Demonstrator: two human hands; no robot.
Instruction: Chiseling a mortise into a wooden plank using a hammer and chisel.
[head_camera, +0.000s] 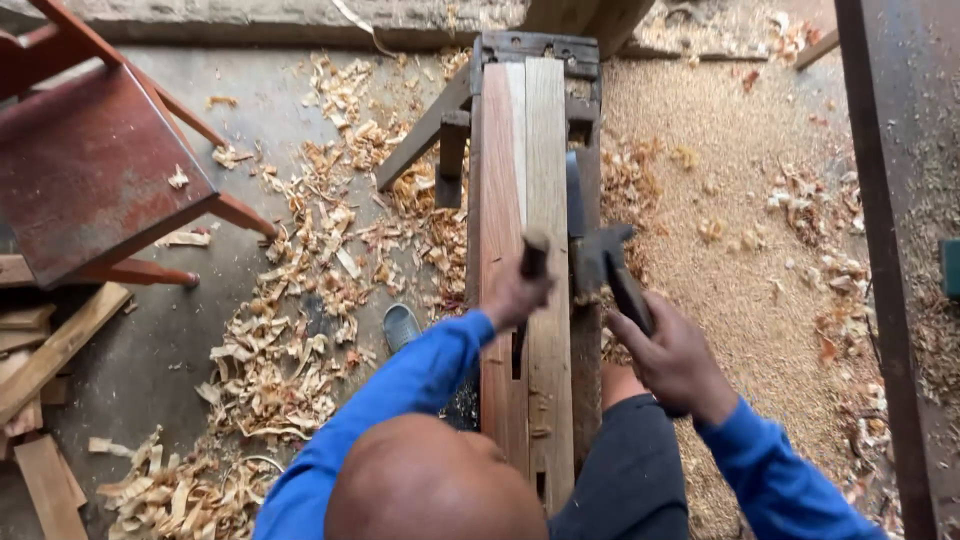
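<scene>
Two long wooden boards (548, 150) lie side by side on a narrow dark bench (585, 60) that runs away from me. My left hand (510, 297), in a blue sleeve, grips a chisel (535, 255) with a rounded wooden handle and holds it upright on the reddish left board (498, 180). My right hand (675, 360) is closed on the dark handle of a hammer (603, 255). The hammer's head sits just right of the chisel handle, above the bench's right edge. A narrow dark slot (517, 352) is cut in the board below my left wrist.
A red wooden chair (90, 170) stands at the left. Curled wood shavings (290, 330) cover the floor left of the bench, and sawdust (740, 250) covers the right. My shoe (402, 326) shows beside the bench. Loose planks (50, 355) lie far left; a dark beam (890, 250) runs along the right.
</scene>
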